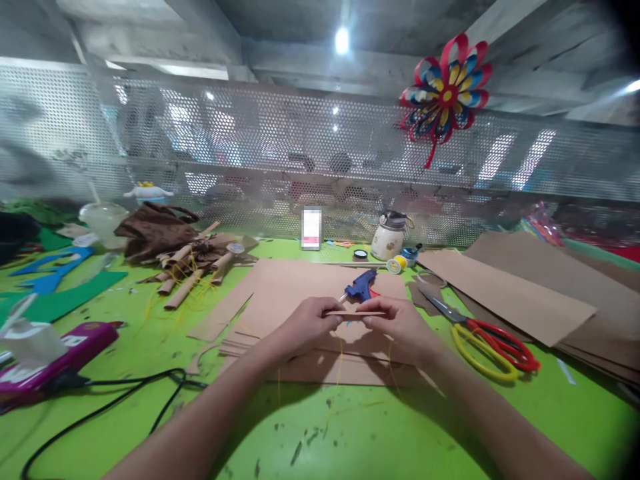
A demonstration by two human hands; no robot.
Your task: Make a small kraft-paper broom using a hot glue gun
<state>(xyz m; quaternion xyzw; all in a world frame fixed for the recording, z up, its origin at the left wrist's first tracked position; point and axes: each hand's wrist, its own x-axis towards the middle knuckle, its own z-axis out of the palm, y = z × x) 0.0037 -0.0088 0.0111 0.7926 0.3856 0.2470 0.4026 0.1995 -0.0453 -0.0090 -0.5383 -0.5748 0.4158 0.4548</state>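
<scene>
Between my two hands is a narrow strip of brown craft paper [354, 313], seen nearly edge-on. My left hand [311, 325] pinches its left end between thumb and fingers. At the right end, my right hand [399, 321] pinches it the same way. Just beyond the strip a blue glue gun [362, 285] with a red trigger lies on large brown paper sheets [285, 283]. More brown strips [245, 347] are stacked under and in front of my hands. Thin yellow threads [341, 363] trail over these sheets.
Red and yellow-handled scissors [487, 343] lie to the right, beside stacked brown sheets [510, 290]. A purple power strip [75, 357] and black cable [115, 383] are at left. Rolled paper tubes [185, 288], a yellow thread spool [397, 265] and a white bottle [389, 239] stand farther back.
</scene>
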